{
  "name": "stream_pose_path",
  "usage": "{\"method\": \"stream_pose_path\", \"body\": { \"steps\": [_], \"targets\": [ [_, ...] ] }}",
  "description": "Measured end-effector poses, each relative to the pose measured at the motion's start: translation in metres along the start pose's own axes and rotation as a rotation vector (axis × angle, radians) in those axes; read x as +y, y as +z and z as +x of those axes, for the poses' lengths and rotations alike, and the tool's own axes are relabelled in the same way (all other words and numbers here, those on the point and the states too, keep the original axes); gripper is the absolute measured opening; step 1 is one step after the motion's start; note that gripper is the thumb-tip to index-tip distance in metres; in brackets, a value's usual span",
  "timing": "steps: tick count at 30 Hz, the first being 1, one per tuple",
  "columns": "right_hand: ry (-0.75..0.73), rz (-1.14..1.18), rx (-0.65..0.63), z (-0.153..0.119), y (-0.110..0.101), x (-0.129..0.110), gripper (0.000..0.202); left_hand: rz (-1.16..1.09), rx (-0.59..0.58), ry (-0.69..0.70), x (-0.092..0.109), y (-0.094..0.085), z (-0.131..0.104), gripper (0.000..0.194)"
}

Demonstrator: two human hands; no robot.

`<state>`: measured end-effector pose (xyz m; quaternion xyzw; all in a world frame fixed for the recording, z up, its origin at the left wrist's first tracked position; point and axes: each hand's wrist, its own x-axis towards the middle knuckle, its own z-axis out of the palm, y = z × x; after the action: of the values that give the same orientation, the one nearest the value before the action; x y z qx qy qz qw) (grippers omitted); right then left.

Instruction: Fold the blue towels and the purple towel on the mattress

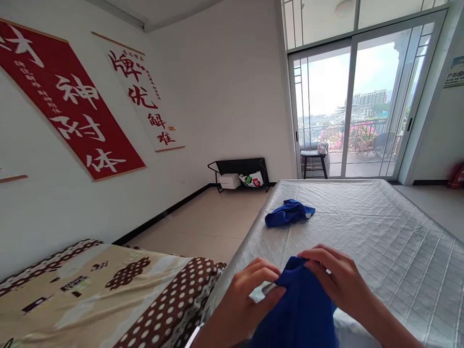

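A blue cloth (299, 304) hangs down between my two hands at the bottom of the head view. My left hand (250, 295) pinches its upper left edge between thumb and fingers, beside a small pale patch that may be a label. At its top right, the fingers of my right hand (333, 275) are closed on the fabric. The lower end of the cloth runs out of view. Farther off, a second blue cloth (289, 212) lies crumpled on the silver quilted cover (391, 232), a small white tag at its right end.
On the left is a patterned brown and cream blanket (145, 290). A black rack (241, 166) with a white box (229, 181) stands by the back wall. Sliding glass doors (350, 111) are at the back right, with a stool (313, 157) near them. Red and white scrolls (72, 96) hang on the left wall.
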<state>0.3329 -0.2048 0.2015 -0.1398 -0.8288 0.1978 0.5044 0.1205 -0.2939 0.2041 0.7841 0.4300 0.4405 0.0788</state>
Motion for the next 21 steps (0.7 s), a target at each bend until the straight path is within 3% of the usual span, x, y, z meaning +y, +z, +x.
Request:
{"method": "stream_pose_path", "body": {
  "steps": [5,10,13,16,21],
  "targets": [
    [-0.012,-0.037,-0.003,0.017,-0.005,-0.006,0.025,0.078,-0.053,-0.062,0.003,0.020,-0.009,0.012],
    [-0.021,-0.076,0.046,0.027,-0.009,-0.008,0.024,0.462,0.149,0.049,-0.003,0.065,-0.031,0.020],
    [-0.026,-0.123,0.083,0.033,-0.019,-0.010,0.022,0.655,0.209,0.068,-0.018,0.085,-0.049,0.020],
    [-0.023,-0.196,0.130,0.039,-0.035,-0.012,0.021,0.734,0.232,0.071,-0.040,0.092,-0.072,0.018],
    [-0.003,-0.314,0.234,0.051,-0.064,-0.017,0.021,0.655,0.119,0.031,-0.076,0.110,-0.122,0.018]
  ]
}}
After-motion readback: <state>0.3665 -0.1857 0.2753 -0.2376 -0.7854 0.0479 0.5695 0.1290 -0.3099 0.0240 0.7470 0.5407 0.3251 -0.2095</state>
